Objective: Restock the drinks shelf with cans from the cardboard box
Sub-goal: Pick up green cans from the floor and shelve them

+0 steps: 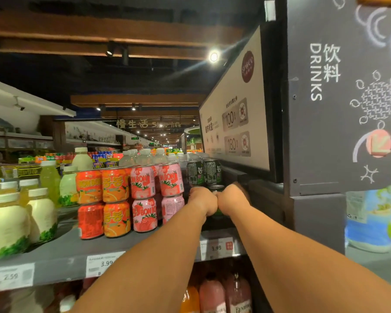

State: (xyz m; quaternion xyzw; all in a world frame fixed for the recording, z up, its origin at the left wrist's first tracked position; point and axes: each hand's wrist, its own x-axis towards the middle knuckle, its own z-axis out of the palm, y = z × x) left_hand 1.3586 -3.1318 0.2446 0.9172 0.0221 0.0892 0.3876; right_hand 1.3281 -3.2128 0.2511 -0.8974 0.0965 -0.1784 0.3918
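Two bare forearms reaching forward and up from the bottom edge toward a grey drinks shelf (61, 254). Price tags (104, 264) along the shelf's front lip, reading 2.59, 3.99 and 9.99. Below the shelf, tops of orange and pink bottles (212, 292), dim.

Left hand (202, 201) and right hand (231, 199) side by side at the shelf's right end, knuckles touching, fingers curled away from the camera around dark green cans (217, 188). Only the silver rims and a sliver of green between the wrists visible; cans upright, long axis vertical, tops up. Exact grip hidden behind the backs of the hands.

Directly behind the hands, two more dark green cans (203, 172) standing upright on a higher tier. To their left, pink strawberry cans (145, 199) and orange cans (104, 202), stacked two high, all upright, labels facing front. Further left, pale cream bottles (8, 224) with white caps.

To the right, a dark end panel (325, 109) chalked "DRINKS". Beyond, a long store aisle under wooden ceiling beams and spotlights.
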